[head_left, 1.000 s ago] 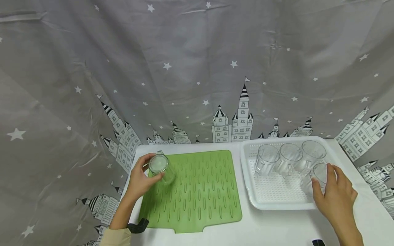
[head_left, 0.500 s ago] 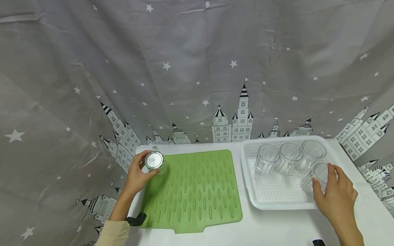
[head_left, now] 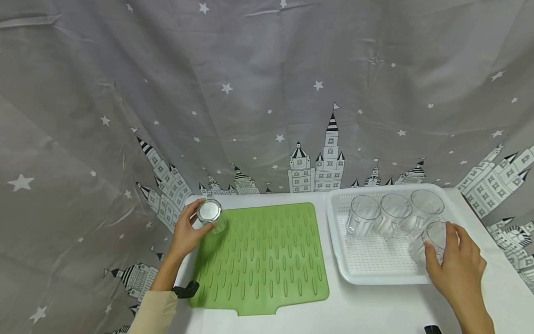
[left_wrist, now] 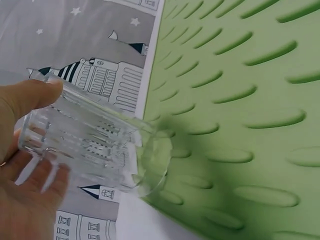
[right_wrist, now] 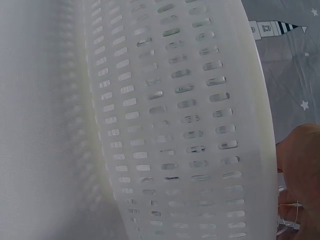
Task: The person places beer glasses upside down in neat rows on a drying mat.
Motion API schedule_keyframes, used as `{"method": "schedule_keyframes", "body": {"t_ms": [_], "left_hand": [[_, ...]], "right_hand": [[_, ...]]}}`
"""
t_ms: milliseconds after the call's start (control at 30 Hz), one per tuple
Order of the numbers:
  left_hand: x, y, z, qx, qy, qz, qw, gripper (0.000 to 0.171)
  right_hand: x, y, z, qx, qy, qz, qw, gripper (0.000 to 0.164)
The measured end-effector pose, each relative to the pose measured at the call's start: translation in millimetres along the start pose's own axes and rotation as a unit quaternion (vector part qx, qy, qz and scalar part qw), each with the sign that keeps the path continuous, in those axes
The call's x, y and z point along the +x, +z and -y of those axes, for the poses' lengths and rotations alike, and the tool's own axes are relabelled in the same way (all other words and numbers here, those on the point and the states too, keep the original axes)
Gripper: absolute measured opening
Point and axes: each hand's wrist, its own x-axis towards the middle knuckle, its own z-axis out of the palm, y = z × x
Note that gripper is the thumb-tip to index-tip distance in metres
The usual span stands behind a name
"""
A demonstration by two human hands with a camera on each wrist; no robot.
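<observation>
Tilting base-up at the left of the frame, a clear cylindrical mug (head_left: 209, 211) sits over the upper left corner of a green mat (head_left: 258, 264) patterned with raised oval ridges (whether its rim touches, I cannot tell). The left hand (head_left: 186, 233) reaches in from lower left, its grip pinching that mug between thumb and fingers. At lower right, the right hand (head_left: 458, 264) arches over a white perforated basket (head_left: 375, 280), grip curled round a second mug (head_left: 435, 235). Three see-through mugs (head_left: 363, 213) stand toward the basket's top, making five altogether. A grey star-printed curtain (head_left: 250, 60) hangs behind the white tabletop (head_left: 310, 320).
</observation>
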Motion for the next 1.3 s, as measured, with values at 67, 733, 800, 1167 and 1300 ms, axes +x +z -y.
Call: {"method": "schedule_keyframes", "body": {"t_ms": [67, 733, 800, 1167, 1300], "left_hand": [[3.2, -1.5, 2.0, 0.008, 0.002, 0.012, 0.9999, 0.077], [12.6, -17.4, 15.9, 0.002, -0.035, 0.078, 0.9963, 0.081], [9.5, -17.0, 18.0, -0.007, -0.029, 0.071, 0.997, 0.082], [-4.5, 1.5, 69.4, -0.023, -0.076, 0.026, 0.9965, 0.094], [-14.1, 5.7, 74.0, -0.055, -0.099, 0.018, 0.9934, 0.096]], "right_hand": [[0.5, 0.3, -0.1, -0.002, 0.002, 0.0, 1.0, 0.069], [-0.8, -2.4, 0.1, 0.006, -0.002, -0.001, 1.0, 0.068], [-0.3, -2.6, -0.7, 0.011, -0.005, 0.004, 1.0, 0.068], [3.2, -5.3, -3.8, 0.016, -0.015, 0.014, 1.0, 0.068], [3.2, -7.1, -3.6, 0.015, -0.02, 0.006, 1.0, 0.067]]}}
